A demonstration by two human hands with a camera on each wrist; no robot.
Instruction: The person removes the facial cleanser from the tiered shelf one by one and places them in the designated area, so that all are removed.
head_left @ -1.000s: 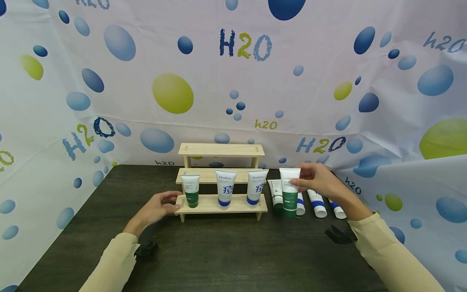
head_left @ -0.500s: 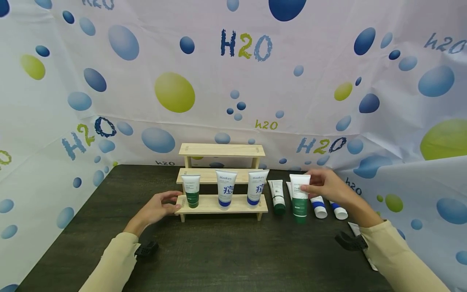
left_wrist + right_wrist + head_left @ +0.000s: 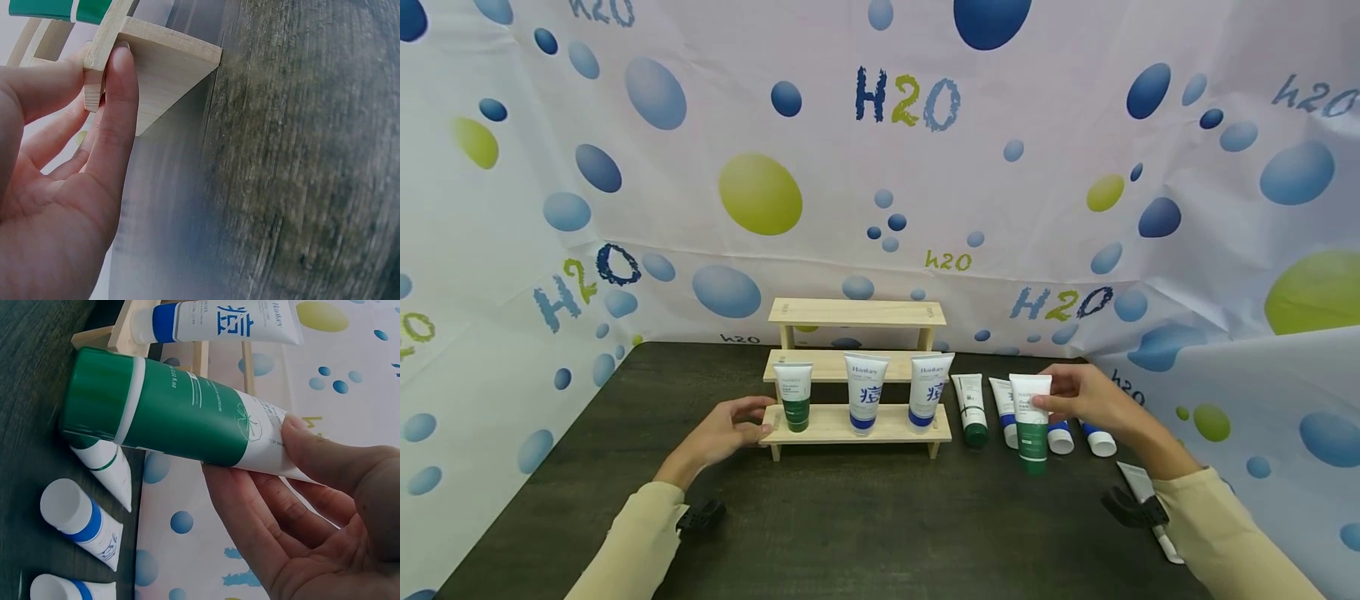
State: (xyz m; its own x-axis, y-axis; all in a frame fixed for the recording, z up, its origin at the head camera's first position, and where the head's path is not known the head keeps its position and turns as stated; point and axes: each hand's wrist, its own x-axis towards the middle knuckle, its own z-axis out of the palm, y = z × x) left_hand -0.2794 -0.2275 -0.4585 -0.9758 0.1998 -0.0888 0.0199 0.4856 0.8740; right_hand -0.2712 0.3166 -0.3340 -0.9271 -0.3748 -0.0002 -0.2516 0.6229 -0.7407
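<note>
My right hand (image 3: 1086,404) pinches a white and green squeeze tube (image 3: 1031,421) by its upper part. The tube is held cap down, over the lying tubes to the right of a stepped wooden rack (image 3: 857,312). In the right wrist view, the thumb presses the white part of the tube (image 3: 175,412) and the fingers support its other side. My left hand (image 3: 718,435) grips the left end of the rack's lowest board (image 3: 94,75) between thumb and fingers. On that board stand a smaller green and white tube (image 3: 794,396) and two white and blue tubes (image 3: 866,392).
Right of the rack lie a green-capped tube (image 3: 971,408) and several blue-banded tubes (image 3: 1004,408), partly hidden by the right hand. Another slim white tube (image 3: 1150,510) lies by the right sleeve. A patterned sheet (image 3: 880,167) hangs behind the dark table (image 3: 880,525).
My right hand has carried the green and white tube rightward and a little toward me, away from the rack, uncovering some lying tubes. The left hand stays on the rack.
</note>
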